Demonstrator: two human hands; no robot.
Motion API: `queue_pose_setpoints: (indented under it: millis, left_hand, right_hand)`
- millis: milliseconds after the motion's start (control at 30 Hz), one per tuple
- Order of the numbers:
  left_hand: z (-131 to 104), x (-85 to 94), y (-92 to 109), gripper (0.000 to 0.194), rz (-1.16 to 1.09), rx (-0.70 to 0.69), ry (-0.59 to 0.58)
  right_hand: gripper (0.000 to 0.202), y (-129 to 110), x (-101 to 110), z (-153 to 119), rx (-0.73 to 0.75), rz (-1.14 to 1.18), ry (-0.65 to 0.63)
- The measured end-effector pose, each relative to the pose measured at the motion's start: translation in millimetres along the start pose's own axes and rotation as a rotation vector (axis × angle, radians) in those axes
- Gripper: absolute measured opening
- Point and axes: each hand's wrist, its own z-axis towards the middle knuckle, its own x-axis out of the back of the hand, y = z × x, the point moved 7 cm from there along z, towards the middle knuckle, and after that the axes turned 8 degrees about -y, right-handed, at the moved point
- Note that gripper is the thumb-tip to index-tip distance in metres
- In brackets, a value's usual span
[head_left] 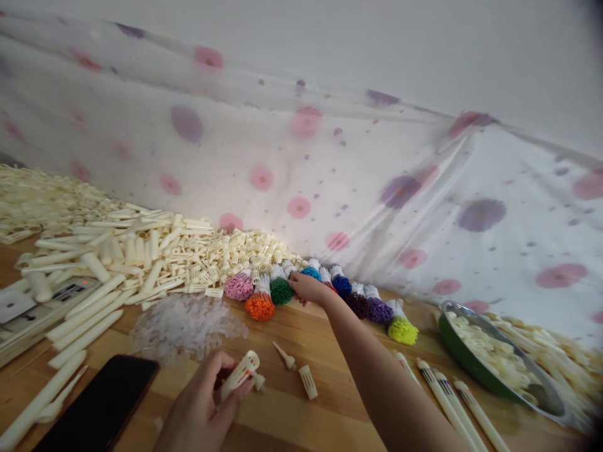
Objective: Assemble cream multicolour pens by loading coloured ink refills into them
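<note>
Left hand: the left hand (200, 405) grasps a slotted cream plastic tube (241, 373), its open end raised and orange showing in a slot.
Right hand: the right hand (308, 289) reaches ahead, fingers bent beside a green-ended bundle of thin white sticks (281, 290); whether it grips one cannot be told. The sticks' slimness calls for a fingertip pinch.
Tabletop: on pale wood (336, 411), a black phone (98, 405) lies left of the left hand; a green-sided bowl (464, 355) sits right of the right hand.
Backdrop: beyond both hands, a white dotted sheet (245, 141) covers the lower grey wall (330, 37).
</note>
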Motion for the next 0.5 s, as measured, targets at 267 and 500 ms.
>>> queue_pose_setpoints:
  millis: [267,500]
  left_hand:
    - [-0.7,0.1,4.0,0.015,-0.019,-0.038,0.019]
    - [-0.5,-1.4,3.2,0.02,-0.052,-0.045,0.001]
  right_hand:
    - [0.025,10.6,-4.8,1.1,0.044,0.264,-0.073]
    - [0.025,15.0,-13.5,-3.7,0.167,0.47,-0.076]
